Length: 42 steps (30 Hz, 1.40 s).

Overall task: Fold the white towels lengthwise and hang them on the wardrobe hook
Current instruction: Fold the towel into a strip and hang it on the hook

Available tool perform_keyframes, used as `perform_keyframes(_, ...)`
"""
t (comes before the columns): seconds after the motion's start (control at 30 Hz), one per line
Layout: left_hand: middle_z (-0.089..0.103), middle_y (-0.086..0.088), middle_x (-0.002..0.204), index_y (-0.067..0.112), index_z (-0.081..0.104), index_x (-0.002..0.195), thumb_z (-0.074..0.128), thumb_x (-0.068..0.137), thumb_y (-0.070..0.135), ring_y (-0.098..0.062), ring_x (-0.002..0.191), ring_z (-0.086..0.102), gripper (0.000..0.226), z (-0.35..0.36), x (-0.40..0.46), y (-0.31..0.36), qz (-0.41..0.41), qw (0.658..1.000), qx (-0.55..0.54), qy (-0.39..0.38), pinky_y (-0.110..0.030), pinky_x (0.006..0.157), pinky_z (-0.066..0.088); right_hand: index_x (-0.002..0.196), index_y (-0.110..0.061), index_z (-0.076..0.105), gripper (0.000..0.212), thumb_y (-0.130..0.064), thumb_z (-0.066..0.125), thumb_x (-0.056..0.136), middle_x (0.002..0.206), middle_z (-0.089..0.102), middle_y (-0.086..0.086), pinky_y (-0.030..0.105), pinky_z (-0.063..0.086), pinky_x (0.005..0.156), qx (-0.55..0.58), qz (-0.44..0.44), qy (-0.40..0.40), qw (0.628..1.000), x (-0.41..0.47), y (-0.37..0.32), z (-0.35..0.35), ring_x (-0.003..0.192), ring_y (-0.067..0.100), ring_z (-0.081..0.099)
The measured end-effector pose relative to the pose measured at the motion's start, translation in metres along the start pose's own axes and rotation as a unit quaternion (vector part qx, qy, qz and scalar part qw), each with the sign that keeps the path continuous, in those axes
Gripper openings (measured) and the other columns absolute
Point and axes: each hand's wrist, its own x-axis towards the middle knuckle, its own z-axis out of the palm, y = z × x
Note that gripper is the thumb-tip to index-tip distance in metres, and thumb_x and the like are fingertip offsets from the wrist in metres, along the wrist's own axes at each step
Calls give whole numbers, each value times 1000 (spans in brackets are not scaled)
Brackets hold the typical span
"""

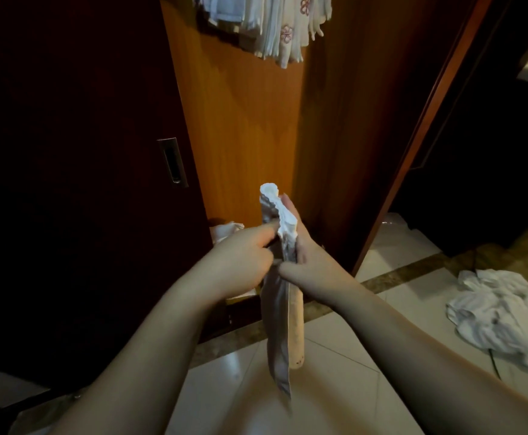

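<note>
Risk, slip: you hold the towel (pixel 280 296) only near its top, with a long narrow tail hanging free below toward the floor (pixel 344 365). If either pinch loosens as you lift, the fold will likely open or the strip will drop.
Risk, hook: the hung towels (pixel 275 23) at far top already crowd that spot. The hook itself is hidden, so you may have to feel for it, and could knock a hung one off.
Risk, bunching: the towel's top end is crumpled above your fingers, so it may hang lopsided unless smoothed first.
Left hand (pixel 240 259): left of the towel, fingers curled, forefinger and thumb pinching the bunched edge.
Right hand (pixel 312 262): just right of the towel, fingers lying up along the far side, thumb closing on the near side, clamped on the cloth.
Towel place: mid-frame, upright, in front of the wardrobe (pixel 240 120).
Pile (pixel 504 312): loose white cloth on the floor, near right, not yet folded.
</note>
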Motion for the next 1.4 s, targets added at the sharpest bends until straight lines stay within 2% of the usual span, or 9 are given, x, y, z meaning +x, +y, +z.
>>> perform_keyframes(0.13,56,-5,112,17,50,132,43,102,10,-23,102,56,32,8,1,18,-2,984,176,1,-35,87,46,152,-48,-7,99,-19,70,96,148,26,-23,-12,19,90,-105,-39,123,986,2,14,17,113,-42,22)
perform_keyframes(0.23,57,-1,105,14,52,130,42,103,11,-23,99,57,29,11,8,18,6,985,173,27,-31,82,44,157,-27,21,69,-9,58,101,127,41,-31,-10,27,86,-74,-22,197,977,3,11,18,117,-27,42)
perform_keyframes(0.37,59,23,105,41,64,121,48,100,9,4,102,57,41,5,10,6,43,990,-92,99,-15,86,42,157,-29,23,65,-10,50,101,132,48,-26,-7,31,89,23,-8,182,983,5,-5,-6,113,-32,42)
perform_keyframes(0.47,47,23,135,43,54,129,61,93,28,9,121,46,39,4,17,-10,77,941,-199,262,-14,93,38,154,-48,19,76,-27,53,89,148,47,-14,23,43,110,61,-15,140,988,7,-18,-24,125,-6,53)
perform_keyframes(0.6,62,5,133,22,53,137,81,77,43,-16,121,62,69,-6,32,-19,-1,916,-381,125,-27,88,51,137,-63,34,76,-13,53,83,132,61,1,49,58,94,203,-30,83,975,14,-33,-45,115,27,67)
perform_keyframes(0.87,77,-4,106,20,80,97,76,76,22,-20,96,74,21,-31,43,-2,91,900,-426,-5,-26,73,59,143,-17,52,64,-7,54,79,139,60,18,48,53,99,395,-71,-19,916,37,-75,-93,126,36,59)
perform_keyframes(1.1,75,-10,111,13,68,117,74,80,36,-29,102,73,44,-29,50,31,91,888,-448,55,-37,81,60,131,-13,63,40,-19,49,94,129,67,15,41,54,98,382,-52,57,921,44,-62,-117,124,30,62)
perform_keyframes(1.2,74,-16,112,8,67,120,74,82,33,-34,103,72,46,-38,53,43,68,872,-481,65,-48,88,58,107,-26,79,36,-44,47,103,109,76,-4,27,53,94,392,-62,-8,918,30,-37,-109,111,11,69)
perform_keyframes(1.4,78,-11,98,10,66,115,69,93,25,-28,90,76,27,-70,64,64,32,855,-508,101,-39,64,62,123,-26,70,75,-68,84,63,125,71,1,39,50,97,225,18,75,971,19,2,-78,119,19,66)
